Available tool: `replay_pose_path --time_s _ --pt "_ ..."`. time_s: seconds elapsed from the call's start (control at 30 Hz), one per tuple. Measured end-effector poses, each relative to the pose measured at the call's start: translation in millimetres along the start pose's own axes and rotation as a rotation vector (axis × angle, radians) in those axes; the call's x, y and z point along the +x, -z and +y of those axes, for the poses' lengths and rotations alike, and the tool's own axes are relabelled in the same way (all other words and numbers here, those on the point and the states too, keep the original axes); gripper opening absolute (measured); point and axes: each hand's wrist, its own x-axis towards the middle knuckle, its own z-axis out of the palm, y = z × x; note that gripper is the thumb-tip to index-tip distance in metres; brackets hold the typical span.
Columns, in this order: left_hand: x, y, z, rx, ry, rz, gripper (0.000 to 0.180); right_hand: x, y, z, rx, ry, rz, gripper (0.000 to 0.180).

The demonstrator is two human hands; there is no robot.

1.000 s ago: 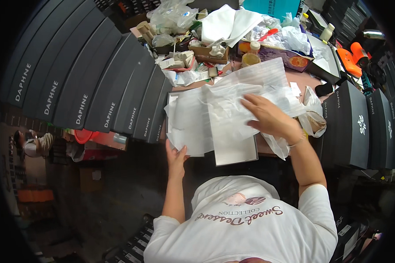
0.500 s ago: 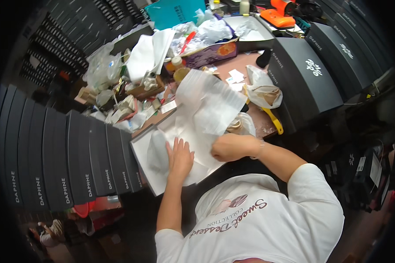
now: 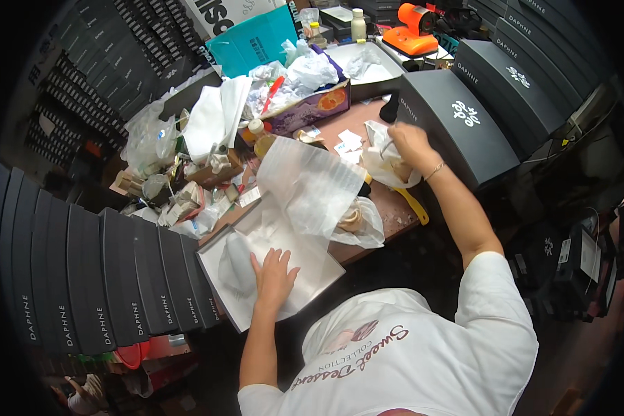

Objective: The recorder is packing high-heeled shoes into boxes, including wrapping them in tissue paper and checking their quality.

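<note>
The left hand [image 3: 275,279], fingers spread and clasping nothing, rests on the thin white tissue paper lining a shallow, white open box [image 3: 324,274] at the near edge of the pinkish-brown tabletop [image 3: 357,119], beside a pale, grey-white wrapped bundle [image 3: 236,263]. Well apart, the right hand [image 3: 410,143] has curled fingers at the top of a translucent plastic bag with beige contents [image 3: 395,166], far right of the box; whether it grips the film cannot be told. Between them lie a translucent white sheet [image 3: 305,184], spilling past the box's far right side, and a second clear bag with beige, strap-like contents [image 3: 357,225]. Light, flat pressure from the left hand should steady the paper without creasing it; the right hand would best take the bag by its loose film, clear of the yellow, curved handle [image 3: 414,206] just beside it.
</note>
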Motion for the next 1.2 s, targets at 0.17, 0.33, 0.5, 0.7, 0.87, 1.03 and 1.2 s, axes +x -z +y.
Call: replay_pose_path --time_s 0.17,0.33,0.5,0.7,0.87,1.03,1.2 --pt "22 34 34 -0.228 -0.164 0.141 0.042 12 39 -9 0.167 0.107 -0.440 0.017" --pt "95 41 100 -0.591 -0.317 0.190 0.041 -19 23 -4 0.108 0.065 -0.511 0.017" --pt "211 -31 130 -0.638 -0.276 0.165 0.073 -66 9 -9 0.126 -0.065 -0.113 0.017" --pt "279 -101 143 -0.506 -0.067 -0.035 0.051 -79 -8 -13 0.119 0.061 0.076 0.015" --pt "288 -93 159 -0.829 -0.025 0.216 0.020 -75 -1 -10 0.362 0.053 0.242 0.011" --pt "289 -46 169 -0.838 -0.152 0.238 0.024 -71 10 -15 0.614 -0.171 0.262 0.008" --pt "272 -28 181 -0.727 -0.284 0.164 0.024 -77 -24 -12 0.196 -0.102 0.004 0.015"
